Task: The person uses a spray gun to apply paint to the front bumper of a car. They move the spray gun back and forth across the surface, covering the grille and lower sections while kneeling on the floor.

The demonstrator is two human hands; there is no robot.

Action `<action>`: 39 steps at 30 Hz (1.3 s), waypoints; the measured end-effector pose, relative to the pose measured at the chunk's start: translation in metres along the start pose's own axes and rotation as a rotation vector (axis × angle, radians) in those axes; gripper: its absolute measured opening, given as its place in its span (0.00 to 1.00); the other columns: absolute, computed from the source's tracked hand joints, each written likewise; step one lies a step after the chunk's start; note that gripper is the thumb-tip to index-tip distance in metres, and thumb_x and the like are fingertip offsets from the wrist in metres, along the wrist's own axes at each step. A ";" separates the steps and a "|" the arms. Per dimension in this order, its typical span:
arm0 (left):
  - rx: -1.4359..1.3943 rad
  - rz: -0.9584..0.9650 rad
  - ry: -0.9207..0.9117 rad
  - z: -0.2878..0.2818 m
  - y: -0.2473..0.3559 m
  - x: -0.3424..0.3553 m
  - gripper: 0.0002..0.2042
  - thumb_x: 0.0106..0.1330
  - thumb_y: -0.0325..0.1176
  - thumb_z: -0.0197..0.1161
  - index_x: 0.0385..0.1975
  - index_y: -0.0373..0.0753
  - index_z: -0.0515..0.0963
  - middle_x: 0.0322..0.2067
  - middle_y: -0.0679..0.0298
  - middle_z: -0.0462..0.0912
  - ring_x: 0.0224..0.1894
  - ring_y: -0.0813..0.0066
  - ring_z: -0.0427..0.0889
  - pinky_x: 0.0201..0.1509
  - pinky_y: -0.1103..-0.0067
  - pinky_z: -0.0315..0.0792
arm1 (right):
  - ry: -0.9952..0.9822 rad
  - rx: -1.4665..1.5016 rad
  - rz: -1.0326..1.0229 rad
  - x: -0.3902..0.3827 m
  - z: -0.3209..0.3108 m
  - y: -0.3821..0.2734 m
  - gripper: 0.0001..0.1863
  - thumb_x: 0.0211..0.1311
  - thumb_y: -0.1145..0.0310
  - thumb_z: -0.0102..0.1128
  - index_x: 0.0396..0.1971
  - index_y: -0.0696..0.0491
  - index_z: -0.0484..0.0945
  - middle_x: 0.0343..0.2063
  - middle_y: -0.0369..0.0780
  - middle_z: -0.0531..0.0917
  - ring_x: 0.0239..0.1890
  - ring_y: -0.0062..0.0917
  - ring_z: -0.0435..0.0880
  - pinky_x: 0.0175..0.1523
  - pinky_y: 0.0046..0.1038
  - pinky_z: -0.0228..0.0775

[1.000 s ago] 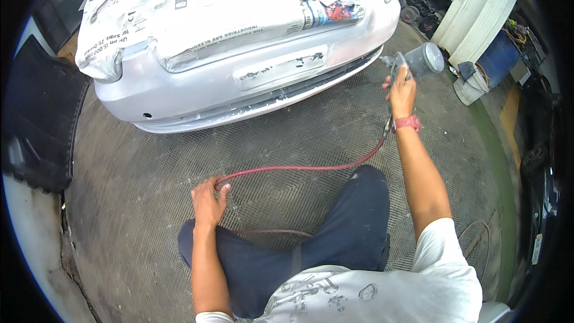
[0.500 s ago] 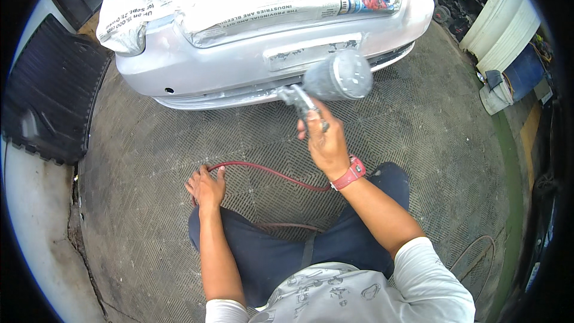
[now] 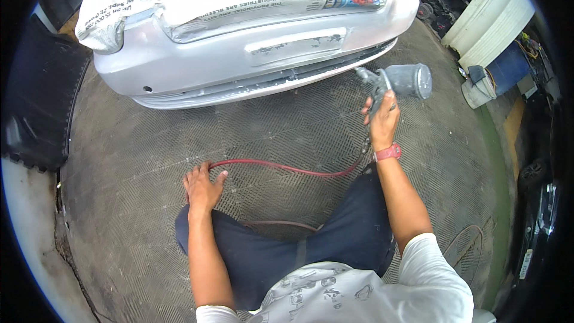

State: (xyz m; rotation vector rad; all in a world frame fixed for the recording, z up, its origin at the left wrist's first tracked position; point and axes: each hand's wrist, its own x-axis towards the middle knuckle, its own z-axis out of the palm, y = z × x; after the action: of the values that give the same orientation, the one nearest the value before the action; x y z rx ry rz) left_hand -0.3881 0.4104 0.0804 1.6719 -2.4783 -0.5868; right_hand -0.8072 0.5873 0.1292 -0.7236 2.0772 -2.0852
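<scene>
My right hand [image 3: 384, 122], a red watch on its wrist, grips a paint spray gun [image 3: 375, 90] by the handle. The gun's grey, paint-smeared cup [image 3: 409, 81] sticks out to the right, and its nozzle faces the bumper's lower right part. A red air hose [image 3: 281, 167] runs from below the gun across to my left hand [image 3: 202, 186]. That hand's fingers curl over the hose, with the thumb held apart; their undersides are hidden. Ahead stands a car's pale silver bumper [image 3: 197, 72], with a recessed panel showing dark patches. Newspaper [image 3: 239, 0] covers the bodywork above it.
Dark ribbed matting [image 3: 239, 125] covers the floor. A black plastic panel [image 3: 36, 96] stands at left beside a pale wall. To the right are a white column [image 3: 487, 15], a white bucket [image 3: 478, 93] and a blue drum [image 3: 508, 69]. More hose [image 3: 478, 245] lies at lower right.
My right hand has carried the spray gun rightward, from before the bumper's middle to beyond its lower right edge. The left hand stays at the hose. The whole view has shifted slightly.
</scene>
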 end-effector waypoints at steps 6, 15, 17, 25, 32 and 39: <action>0.077 0.035 -0.009 0.005 0.006 -0.005 0.33 0.69 0.53 0.71 0.71 0.46 0.75 0.63 0.45 0.78 0.71 0.42 0.71 0.82 0.47 0.51 | 0.228 0.001 0.016 0.066 -0.044 0.011 0.32 0.87 0.43 0.37 0.46 0.59 0.77 0.29 0.40 0.84 0.24 0.23 0.86 0.19 0.23 0.75; 0.124 -0.181 -0.060 -0.005 0.012 -0.012 0.34 0.70 0.56 0.69 0.73 0.50 0.72 0.71 0.44 0.68 0.77 0.40 0.63 0.73 0.20 0.41 | 0.182 -0.049 0.019 0.031 -0.013 0.033 0.27 0.88 0.47 0.40 0.54 0.59 0.76 0.30 0.38 0.84 0.23 0.20 0.84 0.20 0.22 0.74; 0.121 -0.237 -0.066 -0.005 0.011 -0.010 0.34 0.70 0.58 0.69 0.73 0.50 0.72 0.71 0.44 0.66 0.77 0.39 0.61 0.70 0.18 0.42 | 0.057 -0.015 0.033 -0.006 0.010 0.033 0.27 0.88 0.47 0.39 0.51 0.58 0.76 0.30 0.38 0.83 0.24 0.19 0.83 0.22 0.21 0.73; 0.088 -0.355 -0.019 -0.008 0.006 -0.006 0.37 0.70 0.59 0.68 0.74 0.46 0.70 0.69 0.43 0.66 0.77 0.38 0.59 0.70 0.18 0.44 | -0.359 0.065 -0.152 -0.108 0.108 0.009 0.28 0.87 0.52 0.47 0.72 0.57 0.73 0.33 0.36 0.84 0.30 0.16 0.81 0.29 0.19 0.74; 0.049 -0.348 0.039 -0.011 0.006 -0.003 0.38 0.70 0.58 0.69 0.74 0.45 0.69 0.68 0.42 0.67 0.76 0.38 0.60 0.71 0.19 0.43 | -0.593 0.197 -0.172 -0.132 0.144 0.007 0.25 0.83 0.59 0.54 0.72 0.54 0.75 0.30 0.39 0.86 0.30 0.21 0.86 0.39 0.28 0.80; 0.029 -0.245 -0.014 -0.006 0.007 -0.005 0.38 0.67 0.58 0.72 0.73 0.44 0.71 0.69 0.41 0.68 0.77 0.38 0.61 0.74 0.24 0.46 | -0.283 0.064 0.024 -0.090 0.082 0.041 0.27 0.87 0.51 0.43 0.69 0.56 0.73 0.31 0.35 0.82 0.27 0.17 0.82 0.25 0.19 0.71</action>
State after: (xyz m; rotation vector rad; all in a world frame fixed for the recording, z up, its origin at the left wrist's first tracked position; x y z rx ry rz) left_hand -0.3905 0.4157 0.0893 2.0065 -2.3183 -0.5894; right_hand -0.7051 0.5468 0.0632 -0.9186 1.8502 -1.8993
